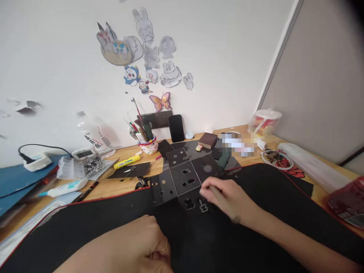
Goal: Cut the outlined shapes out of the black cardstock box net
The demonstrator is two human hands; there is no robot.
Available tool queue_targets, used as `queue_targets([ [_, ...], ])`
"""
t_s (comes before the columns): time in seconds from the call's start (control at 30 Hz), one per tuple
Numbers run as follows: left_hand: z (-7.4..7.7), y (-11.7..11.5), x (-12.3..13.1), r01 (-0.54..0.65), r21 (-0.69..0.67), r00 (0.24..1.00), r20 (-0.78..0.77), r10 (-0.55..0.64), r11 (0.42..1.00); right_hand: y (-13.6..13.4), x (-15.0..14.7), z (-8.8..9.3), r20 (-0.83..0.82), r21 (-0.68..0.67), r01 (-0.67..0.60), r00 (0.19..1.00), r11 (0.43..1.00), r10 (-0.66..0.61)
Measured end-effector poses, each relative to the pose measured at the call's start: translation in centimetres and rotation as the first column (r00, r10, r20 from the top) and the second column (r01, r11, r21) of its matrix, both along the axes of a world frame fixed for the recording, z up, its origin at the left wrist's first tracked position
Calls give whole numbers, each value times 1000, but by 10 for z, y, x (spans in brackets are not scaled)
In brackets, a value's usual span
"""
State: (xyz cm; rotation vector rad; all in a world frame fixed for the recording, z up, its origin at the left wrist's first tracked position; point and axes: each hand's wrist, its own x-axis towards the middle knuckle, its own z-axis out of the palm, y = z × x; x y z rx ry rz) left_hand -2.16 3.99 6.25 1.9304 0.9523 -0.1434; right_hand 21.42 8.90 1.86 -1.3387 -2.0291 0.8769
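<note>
A black card sheet (pixel 172 184) with cut-out shapes and pale lines lies on the black mat (pixel 113 216), spreading in a cross shape. My right hand (pixel 227 197) is closed around a slim grey-brown stick-like tool (pixel 218 196), at the sheet's lower right edge. Beside those fingers, a flower-like shape is outlined in white on the sheet. Nearer to me and to the left, my left hand (pixel 142 242) rests with its fingers curled under and a ring on one finger. Whatever those fingers may hold is hidden.
Left of the sheet are a yellow marker (pixel 127 162), a glue bottle (pixel 68 187), small scissors (pixel 129 170) and a water bottle (pixel 98 138). Behind stand a pen cup (pixel 148 145) and a phone (pixel 176 128). A brown box (pixel 207 140) sits behind the sheet.
</note>
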Motion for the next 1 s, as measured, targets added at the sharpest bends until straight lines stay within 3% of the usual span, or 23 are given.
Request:
queue_targets([
  [0.07,7,2,0,102,209,992,57,-116,973,3,5,6,-53,33,104,993,994,-103],
  [0.17,6,16,9,197,557,970,9,-243,807,3,9,17,-143,117,248,962,962,-231],
  [0.23,-4,26,16,269,669,952,-75,-297,693,2,9,19,-186,100,322,936,941,-300],
  [0.3,-17,33,25,325,706,934,-134,-332,630,4,11,17,-228,12,342,916,940,-330],
  [0.4,-34,35,38,352,720,920,-150,-361,598,7,20,9,-255,-90,370,889,925,-380],
  [0.57,-53,34,52,376,751,903,-165,-398,543,4,44,6,-216,-54,455,864,889,-455],
  [0.7,-61,32,64,319,806,939,-196,-284,498,-6,45,1,-171,-65,337,923,939,-343],
  [0.83,-67,27,78,234,854,969,-164,-186,465,-13,39,-12,-176,-124,281,938,952,-300],
  [1.0,-69,26,86,299,827,935,-154,-320,475,-17,42,-23,-177,-111,292,935,950,-308],
])
